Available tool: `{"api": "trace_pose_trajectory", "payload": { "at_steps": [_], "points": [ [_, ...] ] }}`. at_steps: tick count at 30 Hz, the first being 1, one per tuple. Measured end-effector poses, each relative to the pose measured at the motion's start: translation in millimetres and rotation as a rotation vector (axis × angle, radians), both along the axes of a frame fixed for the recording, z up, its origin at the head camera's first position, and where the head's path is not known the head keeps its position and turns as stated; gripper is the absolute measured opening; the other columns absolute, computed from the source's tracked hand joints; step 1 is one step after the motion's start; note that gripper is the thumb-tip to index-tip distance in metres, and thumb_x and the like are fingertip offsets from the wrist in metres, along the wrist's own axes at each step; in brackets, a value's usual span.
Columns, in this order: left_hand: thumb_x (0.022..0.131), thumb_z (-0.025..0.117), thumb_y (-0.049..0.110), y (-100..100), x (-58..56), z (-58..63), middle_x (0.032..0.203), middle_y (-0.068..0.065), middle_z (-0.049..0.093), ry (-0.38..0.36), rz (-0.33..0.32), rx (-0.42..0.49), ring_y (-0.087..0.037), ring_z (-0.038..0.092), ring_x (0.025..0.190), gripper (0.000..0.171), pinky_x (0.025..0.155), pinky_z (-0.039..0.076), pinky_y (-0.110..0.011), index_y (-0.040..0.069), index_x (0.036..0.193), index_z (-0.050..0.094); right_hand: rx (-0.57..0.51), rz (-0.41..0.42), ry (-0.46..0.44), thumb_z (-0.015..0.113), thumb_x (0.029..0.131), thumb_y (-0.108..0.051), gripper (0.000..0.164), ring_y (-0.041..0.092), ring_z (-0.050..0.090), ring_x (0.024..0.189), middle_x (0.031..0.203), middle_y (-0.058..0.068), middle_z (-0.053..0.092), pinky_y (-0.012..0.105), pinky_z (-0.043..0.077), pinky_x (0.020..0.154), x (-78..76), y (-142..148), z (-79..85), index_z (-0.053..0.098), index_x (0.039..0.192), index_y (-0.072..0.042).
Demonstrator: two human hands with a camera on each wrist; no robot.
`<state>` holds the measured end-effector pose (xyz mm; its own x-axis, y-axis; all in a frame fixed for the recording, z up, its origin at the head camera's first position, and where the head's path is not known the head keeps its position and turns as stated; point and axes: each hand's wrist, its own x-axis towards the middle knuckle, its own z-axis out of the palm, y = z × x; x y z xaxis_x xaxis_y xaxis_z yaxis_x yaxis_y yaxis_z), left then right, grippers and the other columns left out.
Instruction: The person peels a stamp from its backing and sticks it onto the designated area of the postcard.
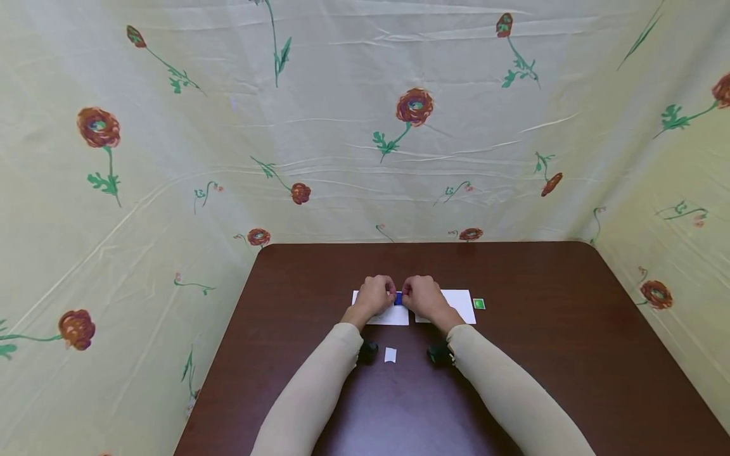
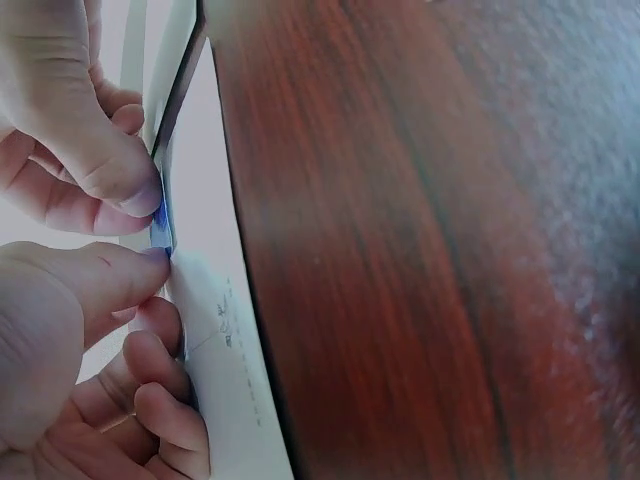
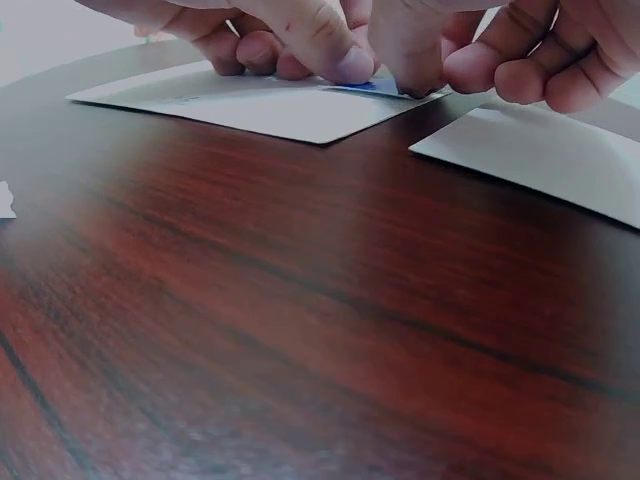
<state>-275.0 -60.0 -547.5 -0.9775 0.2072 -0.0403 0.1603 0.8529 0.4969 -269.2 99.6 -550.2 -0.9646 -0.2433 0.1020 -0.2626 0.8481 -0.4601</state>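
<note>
Both hands meet over a small blue stamp-like piece (image 1: 398, 298) at the upper right corner of the left white envelope-like sheet (image 1: 390, 317). My left hand (image 1: 373, 296) holds the piece's left side, its thumb on top and the other fingers curled over the sheet. From the other side my right hand (image 1: 423, 296) pinches the piece between thumb and forefinger. In the right wrist view the blue piece (image 3: 375, 87) lies close over the sheet, partly covered by the fingertips. Faint printed marks (image 2: 228, 325) show on the sheet in the left wrist view.
A second white sheet (image 1: 461, 306) lies to the right, partly under the right hand. Beyond it is a small green stamp-like piece (image 1: 479, 304). A small white paper scrap (image 1: 390, 354) lies nearer on the brown table (image 1: 530, 342). Flower-patterned cloth (image 1: 342, 139) hangs around the table.
</note>
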Motion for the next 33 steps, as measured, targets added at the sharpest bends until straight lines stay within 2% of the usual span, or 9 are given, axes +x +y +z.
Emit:
{"api": "trace_pose_trajectory", "payload": {
  "at_steps": [7,12,20,28,33],
  "points": [
    [0.087,0.074,0.018,-2.3,1.5,4.2,0.092,-0.005,0.069,-0.004,-0.058,-0.014,-0.022,0.059,0.079,0.007,0.07,0.049,-0.036,0.014,0.092,0.072,0.039,0.04,-0.032,0.077,0.083,-0.018,0.006,0.017,0.056,0.07,0.07,-0.004,0.062,0.035,0.048,0.066,0.7,2.7,2.9,0.073,0.085,-0.014],
    [0.085,0.077,0.019,-4.8,0.2,5.6,0.084,-0.003,0.066,-0.044,-0.09,-0.005,-0.019,0.059,0.075,0.014,0.066,0.048,-0.032,0.015,0.098,0.071,0.052,0.051,-0.047,0.08,0.082,-0.024,0.013,0.017,0.056,0.071,0.07,-0.005,0.061,0.035,0.047,0.066,-0.5,4.8,1.6,0.074,0.09,-0.015],
    [0.085,0.078,0.019,-5.8,-0.2,3.3,0.076,-0.001,0.063,-0.098,-0.098,0.019,-0.015,0.058,0.07,0.021,0.06,0.047,-0.027,0.015,0.104,0.07,0.054,0.032,-0.043,0.081,0.08,-0.027,0.016,0.017,0.056,0.071,0.071,-0.006,0.063,0.034,0.047,0.066,-0.7,7.1,0.0,0.075,0.09,-0.016],
    [0.085,0.078,0.019,-6.2,0.8,2.9,0.078,0.0,0.063,-0.113,-0.097,0.028,-0.014,0.058,0.07,0.025,0.06,0.047,-0.025,0.014,0.108,0.07,0.078,0.012,-0.071,0.082,0.081,-0.031,0.021,0.019,0.057,0.074,0.083,-0.003,0.069,0.036,0.051,0.071,1.5,7.7,1.4,0.076,0.095,-0.017],
    [0.086,0.078,0.019,-6.6,1.4,2.3,0.079,-0.001,0.063,-0.128,-0.093,0.033,-0.014,0.058,0.07,0.026,0.061,0.048,-0.025,0.013,0.11,0.069,0.076,0.007,-0.073,0.082,0.08,-0.031,0.022,0.019,0.057,0.073,0.084,-0.003,0.069,0.036,0.05,0.069,2.4,7.9,1.1,0.075,0.097,-0.017]
  ]
}}
